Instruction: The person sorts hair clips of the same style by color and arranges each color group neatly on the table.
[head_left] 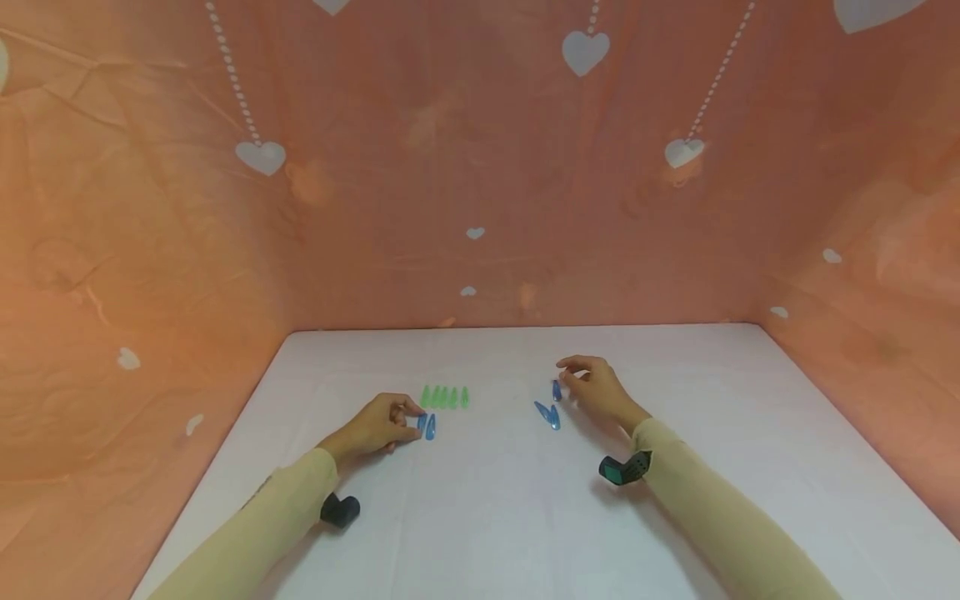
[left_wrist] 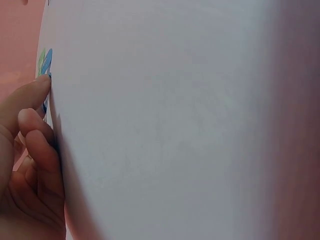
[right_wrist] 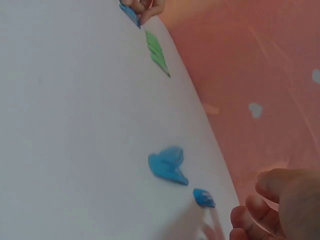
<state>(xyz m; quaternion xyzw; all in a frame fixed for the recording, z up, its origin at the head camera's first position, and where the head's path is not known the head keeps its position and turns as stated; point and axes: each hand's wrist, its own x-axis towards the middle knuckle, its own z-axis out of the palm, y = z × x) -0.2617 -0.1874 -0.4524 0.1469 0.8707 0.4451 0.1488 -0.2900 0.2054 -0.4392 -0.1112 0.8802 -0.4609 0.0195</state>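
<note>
Five-petal-like rows aside, the small pieces are slim teardrop shapes that look like snap hair clips. My left hand (head_left: 381, 422) pinches a blue hair clip (head_left: 422, 422) between thumb and index finger at the table's left. Just right of it lies another blue clip (head_left: 431, 427). Behind these, several green hair clips (head_left: 445, 397) stand side by side in a row. Over on the right, my right hand (head_left: 594, 386) hovers with loosely bent fingers, holding nothing. Below its fingertips is a blue clip (right_wrist: 203, 198), apart from them. Two more blue clips (right_wrist: 169, 166) lie nearer me, touching in a V.
A white tabletop (head_left: 480, 517) carries everything. Orange cloth with pale hearts (head_left: 480, 192) rises behind the table and along both sides. Dark devices sit at the left wrist (head_left: 341, 510) and the right wrist (head_left: 626, 468).
</note>
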